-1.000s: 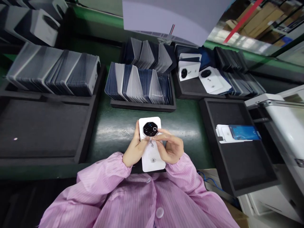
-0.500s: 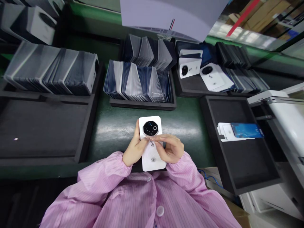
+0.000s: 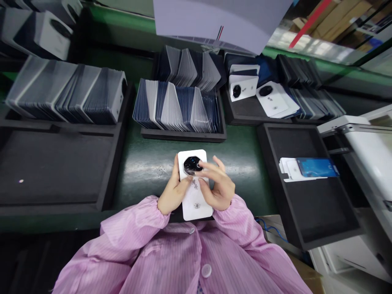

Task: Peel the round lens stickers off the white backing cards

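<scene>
My left hand [image 3: 175,192] is closed round the left edge of a white phone back panel [image 3: 197,206], its thumb pressed on the panel's face just below the black camera window [image 3: 190,164]. The panel is held camera end away from me, low in front of my body. Over its right side is my right hand [image 3: 218,185], fingers spread, with one fingertip at the right edge of the camera window and the thumb over the panel's middle. Whether those fingertips touch the surface I cannot tell. Small dark printed marks show on the panel's lower half.
Racks of upright panels [image 3: 180,106] stand beyond my hands, with another row [image 3: 65,92] at the left. A dark tray [image 3: 55,167] lies left. The right tray [image 3: 324,212] bears white pieces and a blue-filmed panel [image 3: 317,167]. More white panels [image 3: 271,100] lie at the back right.
My right fingers have spread and lifted from their pinch beside the left thumb, moving up toward the camera window. My left hand and the panel stay nearly in place.
</scene>
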The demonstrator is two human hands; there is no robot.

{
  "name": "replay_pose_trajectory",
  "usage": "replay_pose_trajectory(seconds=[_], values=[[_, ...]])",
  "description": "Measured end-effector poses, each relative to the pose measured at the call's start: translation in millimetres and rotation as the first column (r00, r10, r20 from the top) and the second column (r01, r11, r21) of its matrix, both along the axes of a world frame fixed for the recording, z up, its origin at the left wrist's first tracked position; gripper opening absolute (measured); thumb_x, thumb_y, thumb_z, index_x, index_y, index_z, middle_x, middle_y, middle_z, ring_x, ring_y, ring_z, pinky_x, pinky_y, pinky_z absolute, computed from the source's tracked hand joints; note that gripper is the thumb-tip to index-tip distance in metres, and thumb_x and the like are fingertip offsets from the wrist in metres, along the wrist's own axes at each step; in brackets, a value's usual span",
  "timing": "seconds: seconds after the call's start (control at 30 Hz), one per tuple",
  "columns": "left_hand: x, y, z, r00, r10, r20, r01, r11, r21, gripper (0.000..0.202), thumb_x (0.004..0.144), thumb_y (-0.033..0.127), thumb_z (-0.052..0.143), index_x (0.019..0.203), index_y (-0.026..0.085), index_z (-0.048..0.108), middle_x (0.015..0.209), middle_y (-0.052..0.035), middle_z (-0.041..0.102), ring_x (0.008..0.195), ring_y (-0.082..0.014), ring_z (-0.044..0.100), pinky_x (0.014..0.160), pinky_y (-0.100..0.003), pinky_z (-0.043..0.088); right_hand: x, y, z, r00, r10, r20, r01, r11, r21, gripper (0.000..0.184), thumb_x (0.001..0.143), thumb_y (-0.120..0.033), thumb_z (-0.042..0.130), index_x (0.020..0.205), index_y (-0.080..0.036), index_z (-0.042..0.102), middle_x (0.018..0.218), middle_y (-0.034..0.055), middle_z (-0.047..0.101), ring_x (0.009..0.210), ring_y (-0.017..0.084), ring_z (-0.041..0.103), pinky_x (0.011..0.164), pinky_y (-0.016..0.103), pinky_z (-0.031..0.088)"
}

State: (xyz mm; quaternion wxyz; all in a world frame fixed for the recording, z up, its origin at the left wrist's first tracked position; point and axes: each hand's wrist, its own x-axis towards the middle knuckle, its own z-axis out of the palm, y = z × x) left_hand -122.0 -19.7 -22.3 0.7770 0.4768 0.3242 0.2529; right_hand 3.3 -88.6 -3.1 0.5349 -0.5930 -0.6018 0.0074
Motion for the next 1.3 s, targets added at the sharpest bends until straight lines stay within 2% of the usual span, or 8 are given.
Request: replay_pose_trajectory(seconds=[0.17, 0.4, 0.5, 0.63, 0.8, 0.93, 1.07, 1.3], values=[[-0.9, -1.6, -1.9, 1.000, 0.002, 0.010, -0.002, 0.998, -0.062, 0.085, 0.086, 0.026, 0.055, 0.151, 0.025, 0.000, 0.150, -0.0099, 0.038, 0.127, -0.0235, 0.049, 0.104, -0.036, 0.041, 4.7, 0.2, -1.6, 0.982, -0.110, -0.151, 0.052, 0.937, -0.344, 0.093, 0.077, -0.033, 0.071, 0.150, -0.023, 0.014, 0.157, 0.0127, 0.018, 0.145, 0.032, 0.017, 0.115, 0.059, 0.024], [1.8, -4.8, -3.5, 0.999, 0.016, 0.040, -0.012, 0.995, -0.099, 0.074, 0.088, 0.034, 0.052, 0.150, 0.029, 0.012, 0.147, -0.0073, 0.044, 0.123, -0.0250, 0.054, 0.101, -0.039, 0.045, 7.1, 2.0, -5.3, 0.898, -0.136, -0.419, 0.013, 0.959, -0.283, 0.054, 0.082, -0.028, 0.065, 0.133, -0.024, 0.048, 0.146, 0.0111, 0.043, 0.133, 0.027, 0.045, 0.108, 0.045, 0.042], [3.8, -4.0, -0.5, 0.997, 0.072, 0.024, -0.069, 0.992, -0.101, 0.069, 0.087, 0.032, 0.051, 0.149, 0.027, 0.019, 0.140, -0.0066, 0.051, 0.121, -0.0245, 0.055, 0.101, -0.038, 0.045, 27.8, -1.3, 0.5, 0.808, -0.240, -0.538, 0.209, 0.971, -0.120, 0.040, 0.083, -0.029, 0.063, 0.121, -0.022, 0.055, 0.128, 0.0112, 0.059, 0.116, 0.025, 0.060, 0.098, 0.045, 0.050], [4.1, -2.8, 3.3, 0.995, 0.101, 0.012, -0.098, 0.984, -0.146, 0.070, 0.086, 0.032, 0.051, 0.148, 0.026, 0.019, 0.131, -0.0078, 0.058, 0.107, -0.0240, 0.063, 0.091, -0.038, 0.051, 79.2, -13.0, -7.2, 0.687, -0.395, -0.609, 0.514, 0.858, 0.023, 0.052, 0.081, -0.027, 0.062, 0.128, -0.023, 0.043, 0.105, 0.0078, 0.067, 0.095, 0.021, 0.067, 0.087, 0.044, 0.054], [3.0, -3.2, 5.3, 0.991, 0.130, 0.008, -0.127, 0.981, -0.146, 0.066, 0.086, 0.029, 0.051, 0.146, 0.025, 0.025, 0.133, -0.0083, 0.057, 0.109, -0.0232, 0.061, 0.093, -0.038, 0.050, 100.9, -13.2, -32.7, 0.820, -0.495, -0.287, 0.391, 0.851, -0.350, 0.049, 0.070, -0.026, 0.069, 0.115, -0.016, 0.054, 0.093, 0.0104, 0.067, 0.089, 0.027, 0.065, 0.085, 0.052, 0.050], [2.5, -3.5, 4.3, 0.994, 0.097, 0.042, -0.092, 0.990, -0.103, 0.068, 0.087, 0.032, 0.053, 0.147, 0.028, 0.022, 0.140, -0.0076, 0.051, 0.120, -0.0231, 0.055, 0.101, -0.038, 0.044, 66.5, -4.3, -13.7, 0.875, -0.479, 0.069, 0.476, 0.828, -0.296, 0.036, 0.071, -0.026, 0.070, 0.105, -0.018, 0.061, 0.119, 0.0164, 0.056, 0.117, 0.033, 0.050, 0.100, 0.059, 0.037], [1.5, -4.0, 5.7, 0.997, 0.077, 0.012, -0.076, 0.997, -0.032, 0.078, 0.086, 0.037, 0.058, 0.149, 0.026, 0.014, 0.147, -0.0107, 0.041, 0.123, -0.0245, 0.052, 0.099, -0.036, 0.045, 27.0, 6.1, 26.5, 0.977, -0.213, 0.019, 0.213, 0.953, -0.217, 0.011, 0.080, -0.026, 0.066, 0.090, -0.022, 0.062, 0.112, 0.0090, 0.060, 0.110, 0.024, 0.056, 0.095, 0.044, 0.045], [1.2, -6.4, 9.7, 0.995, 0.085, 0.054, -0.083, 0.996, -0.034, 0.097, 0.081, 0.043, 0.064, 0.151, 0.024, -0.002, 0.147, -0.0148, 0.041, 0.117, -0.0245, 0.057, 0.090, -0.033, 0.050, 13.2, 26.8, 32.3, 0.974, -0.206, -0.097, 0.154, 0.910, -0.386, 0.016, 0.073, -0.022, 0.073, 0.082, -0.020, 0.061, 0.112, 0.0093, 0.060, 0.109, 0.026, 0.055, 0.095, 0.046, 0.044]])
